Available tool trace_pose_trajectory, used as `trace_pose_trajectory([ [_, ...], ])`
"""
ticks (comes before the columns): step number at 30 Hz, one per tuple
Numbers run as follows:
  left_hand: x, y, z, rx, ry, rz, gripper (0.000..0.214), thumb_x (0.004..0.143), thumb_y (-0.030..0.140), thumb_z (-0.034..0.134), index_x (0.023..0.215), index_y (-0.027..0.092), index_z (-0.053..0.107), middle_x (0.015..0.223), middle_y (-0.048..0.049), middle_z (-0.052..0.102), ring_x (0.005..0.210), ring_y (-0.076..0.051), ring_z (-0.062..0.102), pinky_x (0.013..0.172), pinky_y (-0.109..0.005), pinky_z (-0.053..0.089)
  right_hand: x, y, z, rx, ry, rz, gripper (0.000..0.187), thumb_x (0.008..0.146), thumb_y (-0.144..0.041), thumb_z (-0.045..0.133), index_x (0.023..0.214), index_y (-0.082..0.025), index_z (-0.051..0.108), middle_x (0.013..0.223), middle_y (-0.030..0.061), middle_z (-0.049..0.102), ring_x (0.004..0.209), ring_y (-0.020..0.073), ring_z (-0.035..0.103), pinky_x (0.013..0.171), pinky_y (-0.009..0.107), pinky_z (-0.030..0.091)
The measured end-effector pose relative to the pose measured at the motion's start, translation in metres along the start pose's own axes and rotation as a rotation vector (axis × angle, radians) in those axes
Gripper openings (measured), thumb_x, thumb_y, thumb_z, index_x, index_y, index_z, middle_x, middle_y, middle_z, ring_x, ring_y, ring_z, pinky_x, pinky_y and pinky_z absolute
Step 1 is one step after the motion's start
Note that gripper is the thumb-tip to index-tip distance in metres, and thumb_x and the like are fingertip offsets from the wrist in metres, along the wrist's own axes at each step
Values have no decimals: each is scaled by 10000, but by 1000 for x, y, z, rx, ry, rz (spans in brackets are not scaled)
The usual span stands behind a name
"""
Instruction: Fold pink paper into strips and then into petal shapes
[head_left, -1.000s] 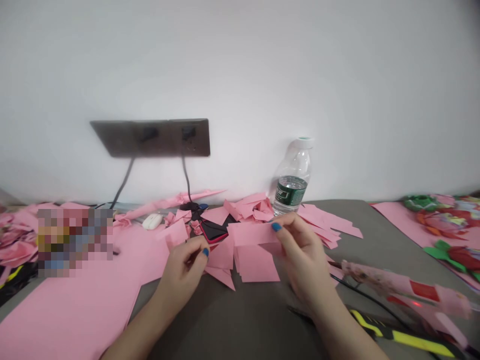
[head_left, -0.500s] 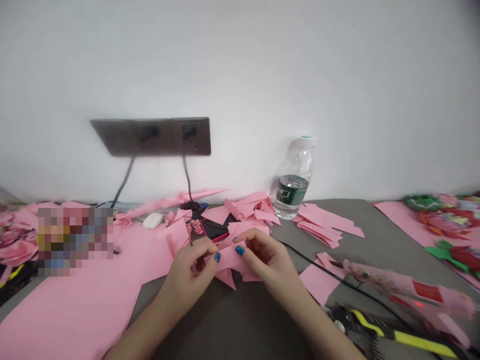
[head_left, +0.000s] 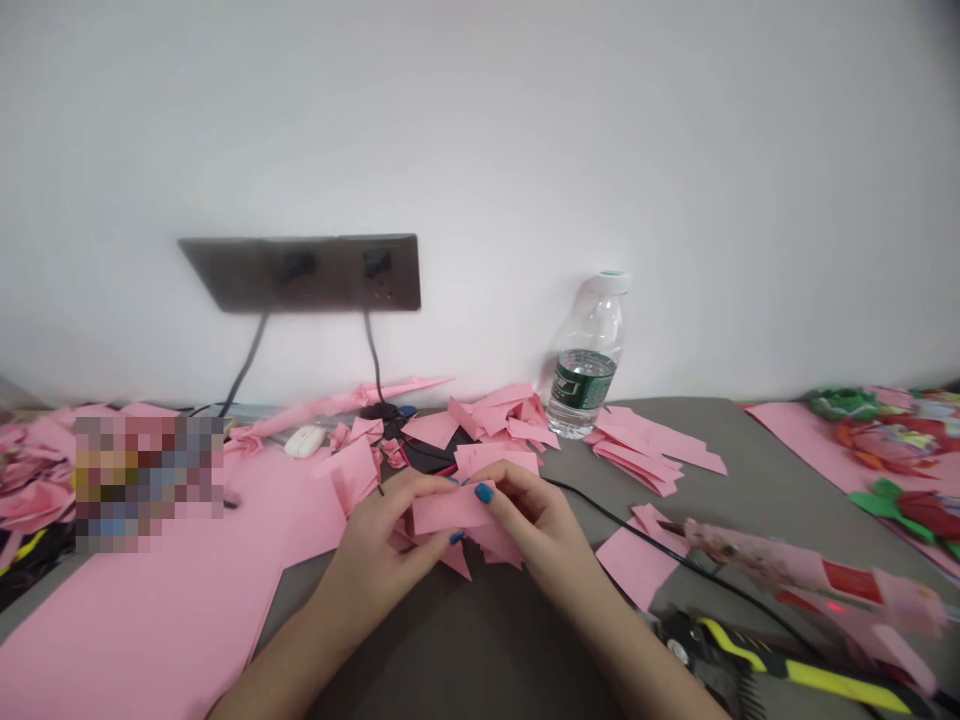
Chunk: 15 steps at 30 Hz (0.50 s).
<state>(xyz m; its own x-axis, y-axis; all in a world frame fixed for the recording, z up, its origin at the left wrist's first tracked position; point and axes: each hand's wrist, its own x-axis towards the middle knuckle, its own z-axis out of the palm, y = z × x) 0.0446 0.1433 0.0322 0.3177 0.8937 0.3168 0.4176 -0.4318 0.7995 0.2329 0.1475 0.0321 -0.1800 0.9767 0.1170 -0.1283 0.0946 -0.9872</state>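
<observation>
Both my hands meet over the grey table (head_left: 480, 640) and pinch one small pink paper piece (head_left: 444, 508) between them. My left hand (head_left: 382, 555) grips its left and lower edge with thumb and fingers. My right hand (head_left: 529, 525) presses its right end, thumb on top. The nails are painted blue. Under the hands lies a loose pile of cut pink paper squares (head_left: 495, 462), partly hidden by the fingers.
A water bottle (head_left: 589, 360) stands by the wall. More pink strips (head_left: 652, 450) lie right of it; a large pink sheet (head_left: 150, 610) covers the left. A phone (head_left: 431, 455), a black cable (head_left: 637, 535), a glue gun (head_left: 802, 575) and a yellow-handled tool (head_left: 787, 672) lie nearby. Paper flowers (head_left: 892, 450) sit at the right.
My right hand came in from the right with the pink piece and met my left hand. A pink square now lies uncovered on the table to the right.
</observation>
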Motion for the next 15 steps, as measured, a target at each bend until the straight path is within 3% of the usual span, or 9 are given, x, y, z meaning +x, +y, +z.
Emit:
trace_pose_trajectory([
  [4,2,2,-3,-71,69,-74,176,897,238,617,1050,228,703,1016,-42,736,906,-207,695,746,-265,545,-2,1,4,78,-100,26,301,814,-389,760,1024,-212,636,872,10,634,777,166,603,691,265,495],
  [7,2,3,-4,-131,78,-171,243,967,346,519,912,188,695,797,-23,691,688,-172,650,586,-227,508,-2,4,5,86,-115,35,222,829,-277,735,1014,-215,628,855,-11,616,762,145,585,720,259,491],
  [10,4,3,-4,-161,109,-235,312,966,387,511,767,179,632,646,15,583,596,-147,569,518,-203,450,-2,5,5,116,-132,24,164,859,-263,701,997,-209,630,880,-4,642,783,140,590,753,260,487],
  [15,6,5,-2,-222,162,-245,363,955,408,495,661,195,495,595,43,457,552,-123,449,492,-195,387,-1,7,4,157,-147,13,163,883,-290,700,1007,-207,635,941,15,693,800,138,604,782,262,487],
])
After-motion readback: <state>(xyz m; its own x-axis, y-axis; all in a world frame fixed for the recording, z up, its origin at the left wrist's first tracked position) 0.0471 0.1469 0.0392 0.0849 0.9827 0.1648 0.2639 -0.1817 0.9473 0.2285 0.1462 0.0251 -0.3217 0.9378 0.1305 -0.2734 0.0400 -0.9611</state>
